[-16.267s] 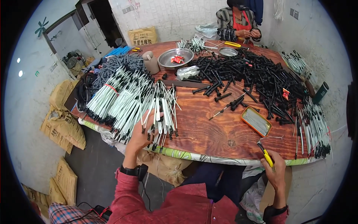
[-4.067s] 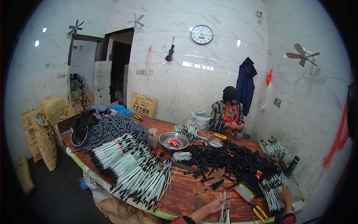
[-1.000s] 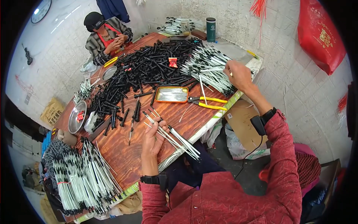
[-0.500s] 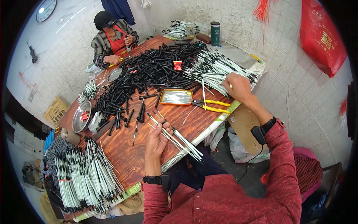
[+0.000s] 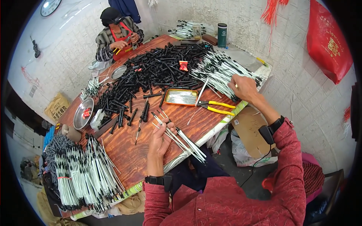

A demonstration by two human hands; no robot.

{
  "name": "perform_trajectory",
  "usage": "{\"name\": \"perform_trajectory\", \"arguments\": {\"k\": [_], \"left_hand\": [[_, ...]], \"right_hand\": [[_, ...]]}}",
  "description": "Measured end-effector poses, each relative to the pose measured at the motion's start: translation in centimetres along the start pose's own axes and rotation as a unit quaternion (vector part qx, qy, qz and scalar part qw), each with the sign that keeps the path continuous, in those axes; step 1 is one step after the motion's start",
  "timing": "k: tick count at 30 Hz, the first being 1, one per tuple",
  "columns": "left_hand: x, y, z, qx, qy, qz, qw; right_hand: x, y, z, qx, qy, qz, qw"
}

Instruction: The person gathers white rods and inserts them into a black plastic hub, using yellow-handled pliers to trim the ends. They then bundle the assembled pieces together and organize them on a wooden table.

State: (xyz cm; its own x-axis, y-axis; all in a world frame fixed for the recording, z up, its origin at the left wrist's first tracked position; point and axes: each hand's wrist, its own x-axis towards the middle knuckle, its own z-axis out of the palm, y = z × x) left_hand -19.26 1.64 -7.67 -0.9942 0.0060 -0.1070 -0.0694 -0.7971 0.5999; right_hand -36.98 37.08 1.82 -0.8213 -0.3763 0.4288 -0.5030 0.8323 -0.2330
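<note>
From where I stand, the person in the red shirt has the left hand (image 5: 162, 137) turned palm up over the near edge of the wooden table (image 5: 130, 162), its fingers curled around a few white sticks (image 5: 190, 146) with black ends that slant down past the edge toward the lap. The right hand (image 5: 243, 88) is at the near side of a heap of similar sticks (image 5: 222, 69), the fingers bent inward; I can't tell whether they grip one. Between the hands, yellow-handled cutters (image 5: 218, 110) lie just beside an orange-rimmed tin (image 5: 180, 104) of thin silvery pieces, with one loose white stick (image 5: 202, 91) angled near their head. A broad mound of black parts (image 5: 151, 66) spreads behind the tin. Over on the left there's a large bundle of white sticks (image 5: 88, 169), and near it a metal bowl (image 5: 80, 121) with red packets inside. Across the table, a co-worker (image 5: 121, 32) holds a yellow-handled tool (image 5: 118, 50).
</note>
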Motion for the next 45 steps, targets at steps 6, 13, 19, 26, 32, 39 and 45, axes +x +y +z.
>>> {"name": "perform_trajectory", "arguments": {"k": [6, 13, 19, 26, 32, 39, 45], "left_hand": [[0.2, 0.1, 0.0, 0.010, 0.007, 0.006, 1.000], [-0.1, 0.2, 0.2, 0.013, 0.003, 0.001, 1.000], [0.1, 0.0, 0.1, 0.007, 0.003, 0.001, 1.000], [0.1, 0.1, -0.3, 0.023, -0.007, 0.011, 1.000], [0.1, -0.3, 0.0, 0.046, 0.028, 0.080, 0.995], [-1.8, 2.1, 0.2, 0.000, 0.042, 0.234, 0.971], [-4.5, 5.1, 1.6, 0.095, 0.117, 0.309, 0.939]], "right_hand": [[-2.8, -2.0, 1.1, 0.172, -0.034, 0.056, 0.983], [-2.3, 0.5, 0.3, 0.470, -0.067, 0.175, 0.862], [-1.6, -1.5, -0.7, 0.536, -0.138, 0.215, 0.805], [-3.5, -2.0, -0.2, 0.538, -0.153, 0.171, 0.811], [-6.4, -7.3, 4.7, 0.569, -0.165, 0.044, 0.805], [-8.7, -15.6, 7.8, 0.540, -0.070, -0.003, 0.839], [-7.9, -18.7, 8.5, 0.468, -0.042, -0.051, 0.881]]}}
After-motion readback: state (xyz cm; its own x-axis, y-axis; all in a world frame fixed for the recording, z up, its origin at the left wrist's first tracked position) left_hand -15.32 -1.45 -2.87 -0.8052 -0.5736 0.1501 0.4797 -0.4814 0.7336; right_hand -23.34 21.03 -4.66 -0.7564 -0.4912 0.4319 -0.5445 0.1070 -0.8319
